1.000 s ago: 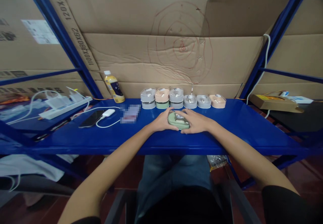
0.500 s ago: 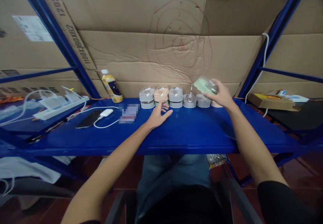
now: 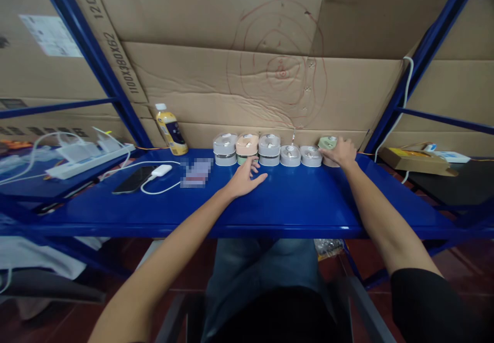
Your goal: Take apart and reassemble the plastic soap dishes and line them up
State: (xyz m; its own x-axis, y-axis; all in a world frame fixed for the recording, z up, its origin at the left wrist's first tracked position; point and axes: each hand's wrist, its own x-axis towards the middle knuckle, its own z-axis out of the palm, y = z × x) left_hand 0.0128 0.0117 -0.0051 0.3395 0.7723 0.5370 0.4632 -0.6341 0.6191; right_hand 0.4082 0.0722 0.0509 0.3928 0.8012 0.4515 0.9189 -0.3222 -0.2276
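Several small lidded containers stand in a row along the back of the blue shelf (image 3: 293, 206). Three stacks of two are on the left: a grey one (image 3: 225, 143), one with a peach container (image 3: 247, 143) over a green one, and another grey one (image 3: 269, 144). Two single grey containers (image 3: 290, 155) (image 3: 311, 156) follow. At the right end, my right hand (image 3: 340, 152) grips a green container (image 3: 327, 142) on top of a peach one (image 3: 331, 161). My left hand (image 3: 246, 177) is empty, fingers apart, in front of the peach-and-green stack.
A yellow bottle (image 3: 172, 131) stands at the back left. Nearby lie a phone (image 3: 134, 179), a white charger with cable (image 3: 161, 170) and a blurred item (image 3: 196, 172). A power strip (image 3: 90, 163) is further left, an open carton (image 3: 417, 161) at the right.
My right hand has moved down and right with the green container, which now rests on the rightmost peach one. My left hand has barely moved.
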